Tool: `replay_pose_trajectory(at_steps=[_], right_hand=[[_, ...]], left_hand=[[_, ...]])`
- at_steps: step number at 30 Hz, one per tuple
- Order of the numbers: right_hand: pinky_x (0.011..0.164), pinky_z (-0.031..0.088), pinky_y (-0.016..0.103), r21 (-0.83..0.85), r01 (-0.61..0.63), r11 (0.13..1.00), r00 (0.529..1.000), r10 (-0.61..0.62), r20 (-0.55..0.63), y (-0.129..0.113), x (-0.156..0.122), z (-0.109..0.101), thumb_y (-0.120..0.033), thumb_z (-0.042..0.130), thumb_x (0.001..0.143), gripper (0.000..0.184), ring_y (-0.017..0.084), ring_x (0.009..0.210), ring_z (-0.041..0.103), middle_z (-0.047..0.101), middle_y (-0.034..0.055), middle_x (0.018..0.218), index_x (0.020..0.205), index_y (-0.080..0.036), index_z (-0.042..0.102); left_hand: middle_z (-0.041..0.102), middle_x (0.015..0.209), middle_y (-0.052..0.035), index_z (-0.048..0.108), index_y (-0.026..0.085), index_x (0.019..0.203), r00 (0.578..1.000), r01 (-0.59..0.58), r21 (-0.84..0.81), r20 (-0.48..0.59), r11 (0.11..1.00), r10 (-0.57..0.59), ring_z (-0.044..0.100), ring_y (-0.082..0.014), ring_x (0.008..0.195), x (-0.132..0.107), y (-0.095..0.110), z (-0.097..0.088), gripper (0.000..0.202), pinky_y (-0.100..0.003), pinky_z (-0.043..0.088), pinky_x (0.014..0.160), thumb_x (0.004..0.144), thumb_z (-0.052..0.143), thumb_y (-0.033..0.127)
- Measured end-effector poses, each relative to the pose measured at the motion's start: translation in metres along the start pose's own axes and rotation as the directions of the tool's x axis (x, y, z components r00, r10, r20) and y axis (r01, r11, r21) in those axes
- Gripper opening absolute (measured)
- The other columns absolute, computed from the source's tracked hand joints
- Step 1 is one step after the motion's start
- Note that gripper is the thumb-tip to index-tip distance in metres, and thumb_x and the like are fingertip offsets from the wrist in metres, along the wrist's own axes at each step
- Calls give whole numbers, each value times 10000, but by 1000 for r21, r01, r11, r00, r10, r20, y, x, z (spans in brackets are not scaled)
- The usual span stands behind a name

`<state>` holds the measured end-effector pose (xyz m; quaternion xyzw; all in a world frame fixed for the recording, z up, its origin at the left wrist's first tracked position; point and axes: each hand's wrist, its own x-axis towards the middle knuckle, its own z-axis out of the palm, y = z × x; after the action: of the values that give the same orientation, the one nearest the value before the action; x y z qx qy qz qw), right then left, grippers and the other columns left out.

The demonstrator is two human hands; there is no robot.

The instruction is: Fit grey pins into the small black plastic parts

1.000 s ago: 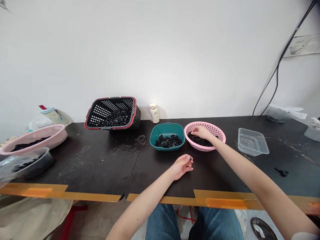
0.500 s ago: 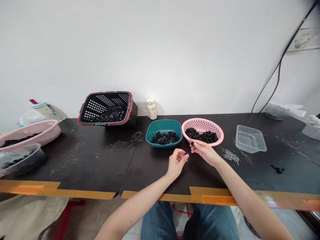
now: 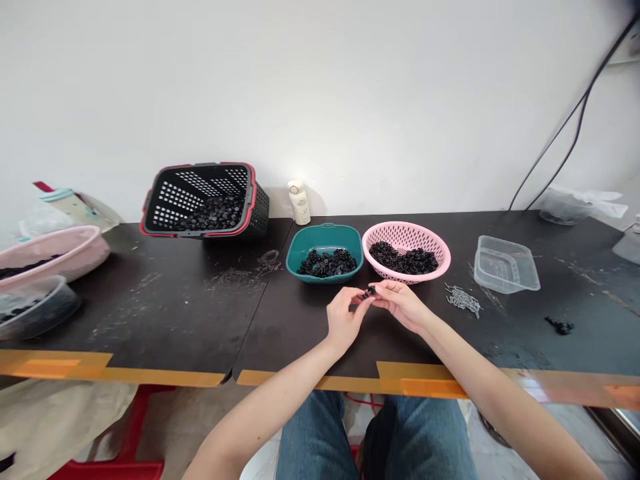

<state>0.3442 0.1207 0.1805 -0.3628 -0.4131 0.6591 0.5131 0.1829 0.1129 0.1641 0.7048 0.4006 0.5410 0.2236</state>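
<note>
My left hand [image 3: 346, 312] and my right hand [image 3: 400, 303] meet in front of the two baskets, fingertips close together. Between them are small black parts [image 3: 370, 292]; the left fingers pinch one and the right fingers pinch another, the two touching or nearly so. Their exact kind is too small to make out. Just beyond the hands stand a teal basin [image 3: 325, 233] and a pink perforated basket [image 3: 406, 230], both holding many small black ring-like parts. To the right of my right hand lies a loose pile of thin grey pins [image 3: 463, 300].
A clear plastic tub [image 3: 506, 267] and a small cluster of black parts [image 3: 560, 325] are at right. A tilted dark basket [image 3: 260, 207] of black parts and a white bottle [image 3: 300, 202] stand at the back. Pink [image 3: 83, 257] and clear containers [image 3: 63, 303] sit far left.
My hands have come together, the right one moving left from the pink basket's rim toward the left hand, bringing the black parts together. The view has tilted slightly.
</note>
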Motion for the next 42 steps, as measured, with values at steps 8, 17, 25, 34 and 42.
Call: replay_pose_trajectory(at_steps=[8, 17, 25, 34, 42], right_hand=[[786, 560, 283, 35, -13, 999, 1000, 13, -9, 4, 1, -2, -312, 775, 679, 131, 125, 758, 666, 718, 12, 873, 742, -212, 718], [787, 561, 300, 3, 7, 1000, 998, -7, -62, 7, 0, 1, -298, 788, 655, 124, 138, 757, 661, 721, 22, 865, 698, -196, 729], [828, 539, 347, -7, 31, 999, 999, -31, -39, 4, -3, 6, -353, 748, 702, 226, 173, 795, 674, 740, 61, 869, 864, -196, 757], [824, 539, 365, -11, 53, 999, 997, -54, -57, 3, -5, 10, -344, 786, 654, 242, 170, 769, 682, 737, 47, 886, 858, -216, 756], [842, 531, 355, -20, 91, 996, 996, -91, -11, 5, -6, 9, -315, 754, 701, 230, 167, 811, 678, 737, 45, 908, 912, -223, 745]], left_hand=[[642, 843, -33, 607, 191, 909, 999, -38, 92, 7, 995, 38, 596, -125, 693, 1, 1, -2, 174, -255, 488, 678, 848, 597, 353], [628, 821, -15, 611, 181, 891, 997, -71, 128, 15, 989, 70, 556, -91, 621, 2, 0, -2, 167, -220, 454, 617, 855, 593, 343], [620, 812, -5, 602, 167, 859, 993, -113, 125, -29, 986, 118, 547, -75, 594, 1, -4, 0, 154, -208, 448, 595, 826, 638, 313], [624, 813, -8, 598, 165, 851, 989, -133, 133, -55, 982, 141, 551, -73, 585, 1, -5, 0, 151, -208, 459, 592, 828, 630, 311], [625, 826, -9, 587, 167, 869, 982, -159, 126, -86, 979, 171, 548, -71, 583, 1, -3, 1, 143, -210, 464, 595, 824, 634, 294]])
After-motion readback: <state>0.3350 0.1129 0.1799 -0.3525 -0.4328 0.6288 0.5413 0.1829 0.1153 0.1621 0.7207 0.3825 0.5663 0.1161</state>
